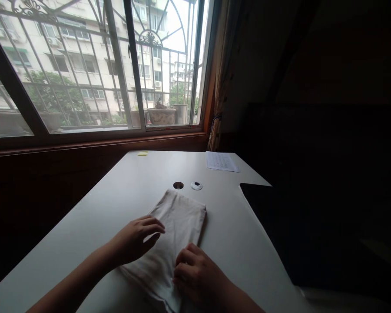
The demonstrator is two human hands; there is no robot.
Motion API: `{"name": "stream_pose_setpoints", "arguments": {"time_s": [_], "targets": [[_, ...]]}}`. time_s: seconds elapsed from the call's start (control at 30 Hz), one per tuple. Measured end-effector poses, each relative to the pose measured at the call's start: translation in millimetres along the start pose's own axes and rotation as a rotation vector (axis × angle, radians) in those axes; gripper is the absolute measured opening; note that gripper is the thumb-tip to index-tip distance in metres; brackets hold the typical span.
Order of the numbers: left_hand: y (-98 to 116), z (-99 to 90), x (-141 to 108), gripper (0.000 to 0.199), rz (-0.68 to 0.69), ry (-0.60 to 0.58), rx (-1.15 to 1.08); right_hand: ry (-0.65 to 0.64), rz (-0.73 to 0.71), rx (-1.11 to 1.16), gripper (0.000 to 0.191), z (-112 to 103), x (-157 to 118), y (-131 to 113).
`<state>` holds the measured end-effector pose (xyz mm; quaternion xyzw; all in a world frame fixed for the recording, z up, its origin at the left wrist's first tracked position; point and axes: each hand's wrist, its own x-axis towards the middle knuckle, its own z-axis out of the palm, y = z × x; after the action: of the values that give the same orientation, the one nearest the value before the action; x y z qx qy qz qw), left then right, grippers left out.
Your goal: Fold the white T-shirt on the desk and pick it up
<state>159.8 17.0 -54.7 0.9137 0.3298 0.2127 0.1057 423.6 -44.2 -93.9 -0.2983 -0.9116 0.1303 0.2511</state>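
On the white desk [94, 208] under the window [94, 65], a folded beige cloth [179, 221] lies flat near the front edge. Left hand [135, 239] rests on its left side, fingers [153, 228] stretched out almost flat, pressing rather than gripping. Right hand [195, 274] sits on the near right part, fingers curled in with the tips on the fabric, nothing actually pinched as far as I can see. Further back: a cable hole [178, 185], its cap [196, 186], a printed sheet [221, 161] and a yellow sticky note [142, 153]
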Motion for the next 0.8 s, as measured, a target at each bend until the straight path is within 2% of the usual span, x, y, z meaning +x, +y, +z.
{"name": "stream_pose_setpoints", "arguments": {"time_s": [0.07,0.13,0.2,0.33,0.43,0.53,0.67,0.8], "targets": [[5.5,9.7,23.8,0.036,0.026,-0.05,0.087,0.012,-0.018,-0.025,0.004,-0.1,0.9,-1.0],[1.4,22.8,48.0,0.045,0.033,-0.113,0.171,0.027,-0.05,-0.031,0.002,-0.1,1.3,-1.2],[-11.9,37.4,70.3,0.055,0.008,-0.171,0.226,0.038,-0.08,-0.018,0.004,0.0,1.5,-0.9],[-48.1,58.0,101.9,0.066,-0.141,-0.236,0.255,0.044,-0.1,-0.009,0.008,0.5,1.7,-0.4],[-65.9,61.9,110.9,0.066,-0.19,-0.235,0.248,0.041,-0.091,-0.006,0.008,1.9,0.7,-1.2],[-71.2,62.5,110.6,0.067,-0.22,-0.23,0.245,0.051,-0.059,0.024,0.007,0.7,-0.6,-2.8],[-70.1,68.0,107.2,0.069,-0.285,-0.211,0.254,0.154,0.124,0.041,0.016,-13.8,6.4,1.6],[-67.1,77.9,106.9,0.069,-0.425,-0.163,0.281,0.213,0.3,-0.072,0.035,-28.5,30.9,26.8]]}}
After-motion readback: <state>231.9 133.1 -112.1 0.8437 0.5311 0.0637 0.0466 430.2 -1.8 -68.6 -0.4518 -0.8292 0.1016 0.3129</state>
